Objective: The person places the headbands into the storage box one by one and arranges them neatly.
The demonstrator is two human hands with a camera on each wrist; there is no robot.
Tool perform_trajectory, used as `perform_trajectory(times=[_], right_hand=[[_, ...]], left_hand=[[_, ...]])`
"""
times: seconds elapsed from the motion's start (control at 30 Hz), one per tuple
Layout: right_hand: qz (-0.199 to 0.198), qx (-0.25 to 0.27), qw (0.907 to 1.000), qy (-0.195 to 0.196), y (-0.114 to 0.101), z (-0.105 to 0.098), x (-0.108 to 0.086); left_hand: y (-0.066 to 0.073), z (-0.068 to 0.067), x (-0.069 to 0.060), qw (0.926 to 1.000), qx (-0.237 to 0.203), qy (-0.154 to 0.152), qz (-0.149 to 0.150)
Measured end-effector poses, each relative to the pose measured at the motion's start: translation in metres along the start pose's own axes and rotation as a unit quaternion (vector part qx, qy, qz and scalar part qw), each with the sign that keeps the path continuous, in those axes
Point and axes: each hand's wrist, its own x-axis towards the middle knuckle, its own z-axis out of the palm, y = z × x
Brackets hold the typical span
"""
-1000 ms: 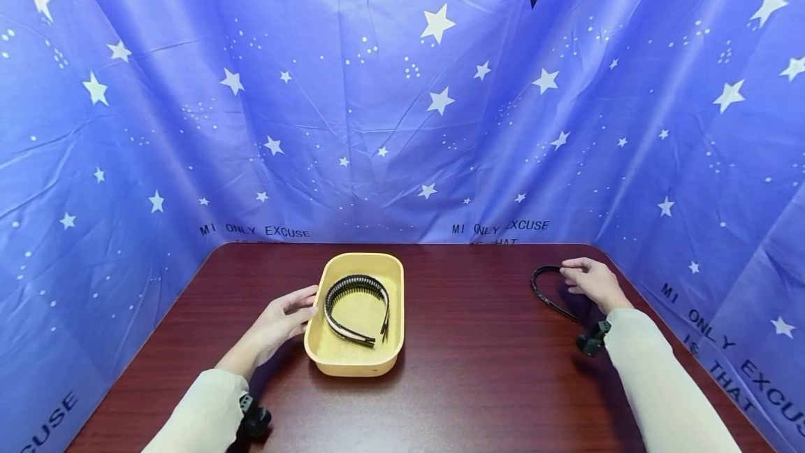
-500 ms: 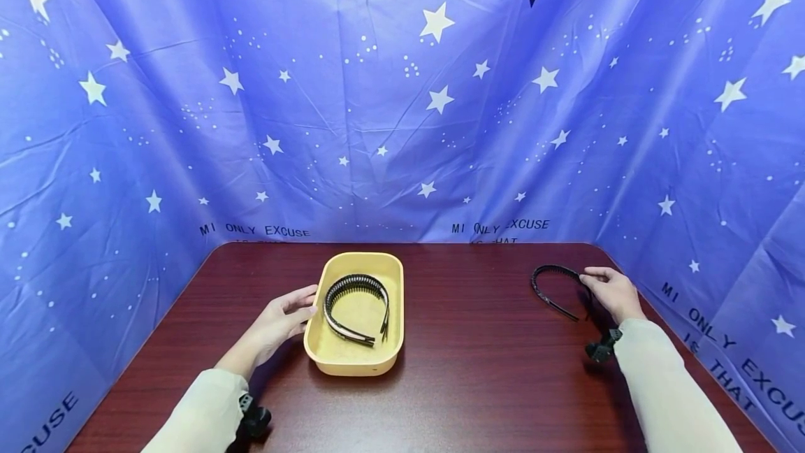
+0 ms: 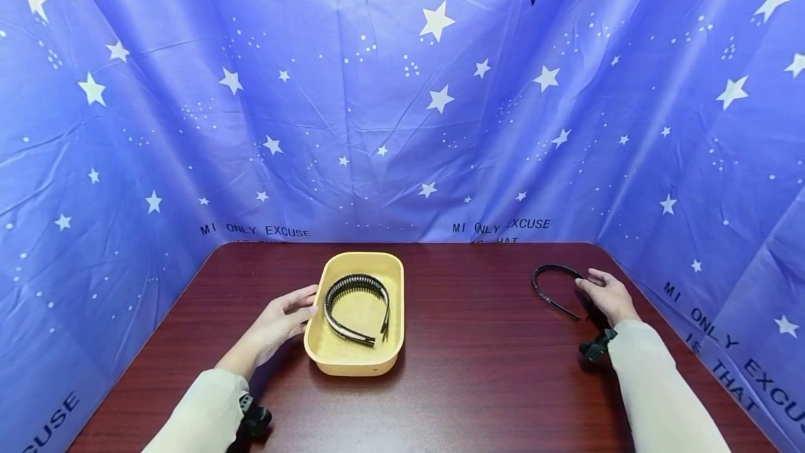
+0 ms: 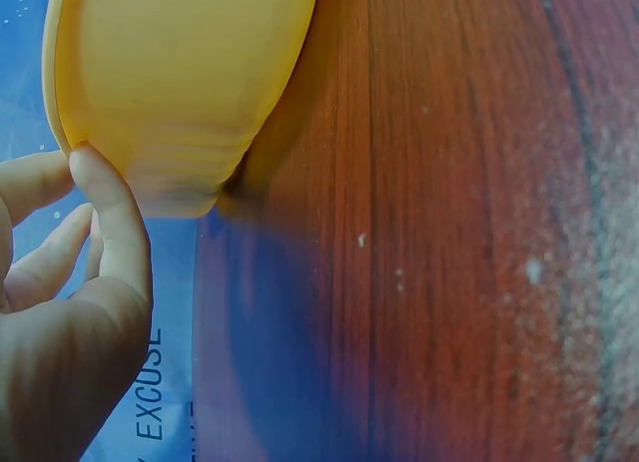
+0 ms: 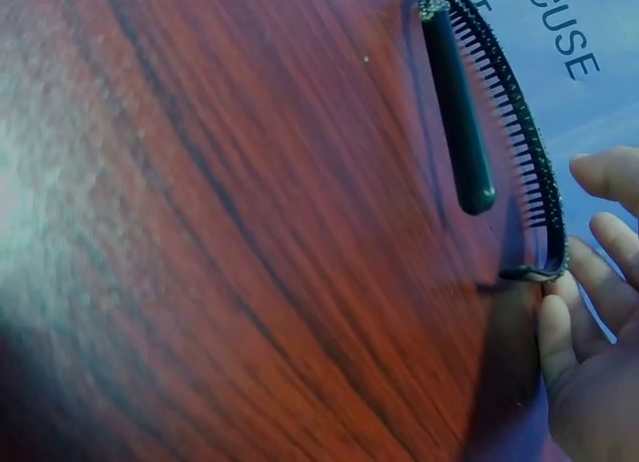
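A yellow plastic tub (image 3: 393, 362) stands on the table, with black toothed headbands (image 3: 357, 279) nested together inside it. On the tub's left side, my left hand (image 3: 277, 324) pinches the rim between thumb and fingers; the left wrist view shows the thumb (image 4: 115, 208) on the rim. Another black toothed headband (image 3: 539, 291) lies on the table at the far right. Beside its right end is my right hand (image 3: 610, 296), fingers loosely extended. In the right wrist view, the fingers (image 5: 589, 272) are close against that headband (image 5: 529, 163), not curled around it.
The dark red wooden table (image 3: 465, 348) extends between the tub and the loose headband. A blue curtain (image 3: 390, 131) with white stars hangs behind the table and along both sides. A black wrist camera (image 3: 596, 348) sits at the right cuff.
My right hand has moved from the top of the loose headband's curve to its right side and a little nearer. That headband stays on the table. My left hand and the tub have not moved.
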Motion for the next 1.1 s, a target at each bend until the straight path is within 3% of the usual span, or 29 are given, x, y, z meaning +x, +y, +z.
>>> perform_trajectory(times=[0.3, 0.6, 1.1], right_hand=[[-0.016, -0.006, 0.9996, -0.023, -0.0056, 0.0022, -0.0017], [-0.013, -0.016, 0.9998, 0.004, -0.0034, 0.006, -0.0025], [0.041, -0.062, 0.9972, 0.011, -0.0022, 0.0045, 0.0001]], left_hand=[[-0.0001, -0.0009, -0.0012, 1.0, -0.002, 0.004, -0.002], [-0.0014, -0.0008, -0.0013, 1.0, -0.004, 0.003, 0.0], [0.001, 0.0008, -0.0014, 1.0, -0.002, -0.007, 0.004]])
